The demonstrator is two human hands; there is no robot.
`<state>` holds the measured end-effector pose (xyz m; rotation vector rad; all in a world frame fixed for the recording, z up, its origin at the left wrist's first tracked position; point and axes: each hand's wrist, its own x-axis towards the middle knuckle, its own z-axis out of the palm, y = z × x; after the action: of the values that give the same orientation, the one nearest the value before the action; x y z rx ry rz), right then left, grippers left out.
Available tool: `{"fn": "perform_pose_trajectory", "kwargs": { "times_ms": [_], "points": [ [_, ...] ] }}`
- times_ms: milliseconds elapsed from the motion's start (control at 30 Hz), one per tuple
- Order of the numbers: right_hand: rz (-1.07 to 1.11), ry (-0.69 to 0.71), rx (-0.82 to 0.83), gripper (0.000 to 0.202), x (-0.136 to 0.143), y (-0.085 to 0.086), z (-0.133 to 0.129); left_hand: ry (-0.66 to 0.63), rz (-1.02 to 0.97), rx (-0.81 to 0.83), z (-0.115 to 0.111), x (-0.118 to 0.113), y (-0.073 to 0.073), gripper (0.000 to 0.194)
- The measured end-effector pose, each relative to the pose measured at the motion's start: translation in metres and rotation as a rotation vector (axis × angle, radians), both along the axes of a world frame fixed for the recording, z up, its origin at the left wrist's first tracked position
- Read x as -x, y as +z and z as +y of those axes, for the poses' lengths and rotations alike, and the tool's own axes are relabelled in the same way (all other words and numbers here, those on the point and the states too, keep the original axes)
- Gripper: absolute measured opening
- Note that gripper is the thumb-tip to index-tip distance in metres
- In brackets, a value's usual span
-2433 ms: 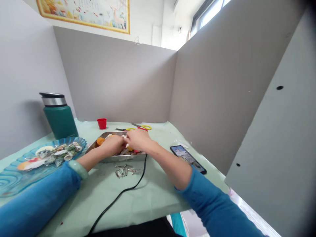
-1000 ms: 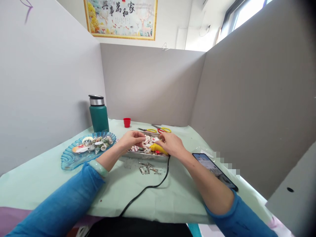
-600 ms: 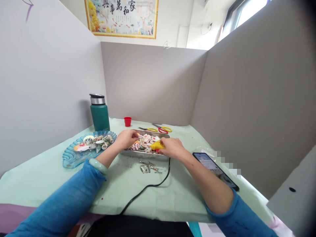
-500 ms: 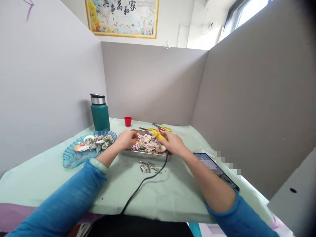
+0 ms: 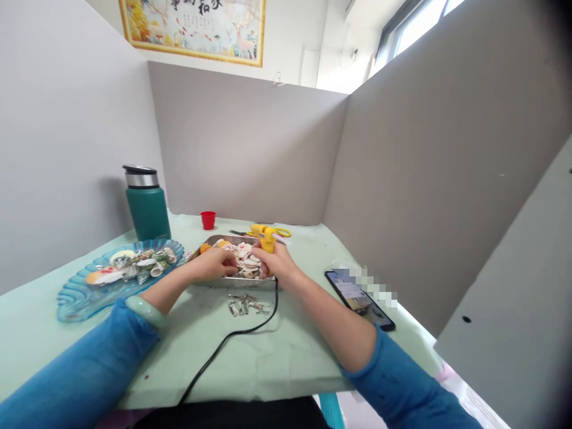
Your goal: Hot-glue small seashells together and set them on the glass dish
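My right hand [image 5: 285, 266] is wrapped round the grip of a yellow hot glue gun [image 5: 267, 238], whose body sits above the right part of a metal tray [image 5: 254, 283]. A black cord [image 5: 232, 334] runs from the grip down to the table's front edge. Pale and reddish shells [image 5: 245, 256] fill the tray. Over its left part, my left hand [image 5: 213, 263] has its fingers curled together among the shells; what they hold, if anything, is hidden. Several metal safety pins [image 5: 243, 304] lie in front of the tray.
To the left is a blue glass dish [image 5: 75, 301] with shells, and behind it a green bottle [image 5: 148, 208]. A red cup [image 5: 208, 220] and scissors [image 5: 282, 233] stand or lie behind the tray. A phone [image 5: 357, 301] lies at right. Grey partitions [image 5: 250, 143] enclose the table.
The view has swung right, so everything sits further left. The glue gun has turned more upright and shows more of its body. My left hand has come lower over the tray, fingers still curled.
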<state>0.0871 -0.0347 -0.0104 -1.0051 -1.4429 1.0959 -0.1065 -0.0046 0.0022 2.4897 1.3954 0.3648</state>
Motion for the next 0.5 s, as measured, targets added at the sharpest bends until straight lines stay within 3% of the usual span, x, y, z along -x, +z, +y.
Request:
{"fn": "perform_pose_trajectory", "kwargs": {
  "times_ms": [167,367,500],
  "points": [
    [-0.055,-0.074,-0.027,0.023,0.004,-0.002,0.002,-0.02,0.01,0.152,0.015,-0.005,-0.008,0.019],
    [-0.119,-0.094,-0.058,0.024,0.004,-0.003,0.002,0.055,0.222,0.057,0.017,-0.014,-0.001,0.027],
    [-0.105,-0.111,-0.091,0.023,0.006,-0.005,0.003,0.12,0.274,-0.018,0.023,-0.019,-0.004,0.034]
  ]
}}
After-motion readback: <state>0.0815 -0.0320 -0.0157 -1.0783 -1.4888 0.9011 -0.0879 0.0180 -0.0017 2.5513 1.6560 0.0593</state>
